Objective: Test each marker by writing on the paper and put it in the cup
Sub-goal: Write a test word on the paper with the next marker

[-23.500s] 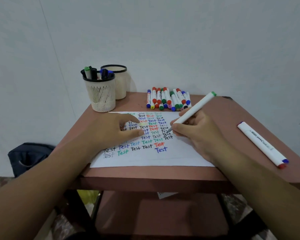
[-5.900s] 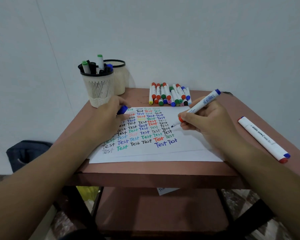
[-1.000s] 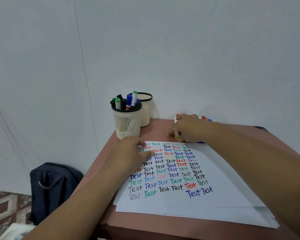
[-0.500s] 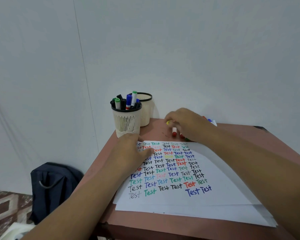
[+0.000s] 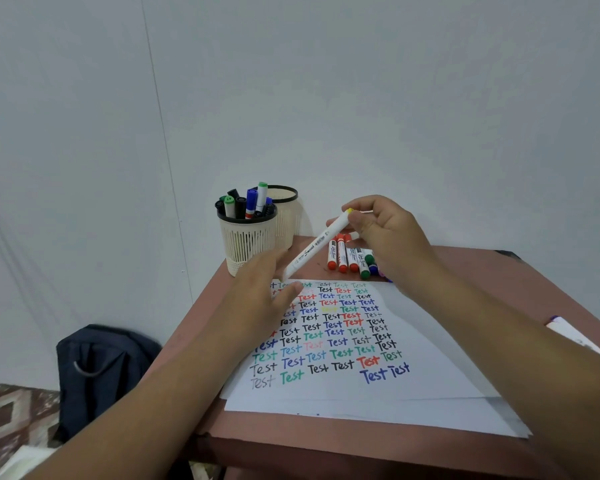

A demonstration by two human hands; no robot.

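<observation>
Lifted from the pile, the yellow-capped marker [image 5: 314, 245] is pinched by the right hand [image 5: 383, 233]; open left hand [image 5: 262, 296] should uncap it squarely.

Dark blue backpack [image 5: 103, 372] on patterned floor [image 5: 13, 415], left of reddish-brown desk [image 5: 551, 292], against pale wall [image 5: 326, 98].
</observation>
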